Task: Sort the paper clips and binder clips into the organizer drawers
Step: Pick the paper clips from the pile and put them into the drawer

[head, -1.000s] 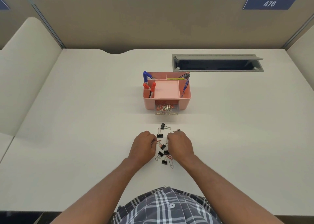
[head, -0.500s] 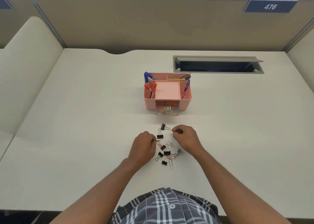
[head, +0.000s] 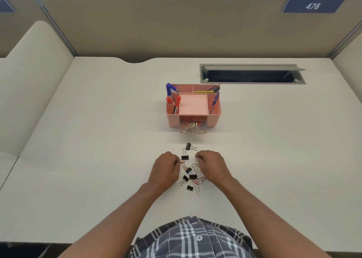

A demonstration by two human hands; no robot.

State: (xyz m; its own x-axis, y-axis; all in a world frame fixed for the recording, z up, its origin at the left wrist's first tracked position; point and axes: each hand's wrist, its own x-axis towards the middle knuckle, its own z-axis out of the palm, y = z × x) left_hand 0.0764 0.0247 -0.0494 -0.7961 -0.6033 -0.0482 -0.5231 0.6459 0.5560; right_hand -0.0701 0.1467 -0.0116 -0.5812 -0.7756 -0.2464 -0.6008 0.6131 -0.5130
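One view only — a wide-angle camera worn on the person's head, looking forward and steeply down over the counter (head: 98, 140). The pink organizer (head: 193, 108) sits near mid-frame; the hands (head: 191, 167) lie nearer the camera than it, the partition wall (head: 176, 26) stands beyond it — edges bow outward.

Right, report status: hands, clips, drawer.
Left hand pinches red wire paper clip. Right hand curled, contents unclear. Clear organizer drawer open, path unobstructed.
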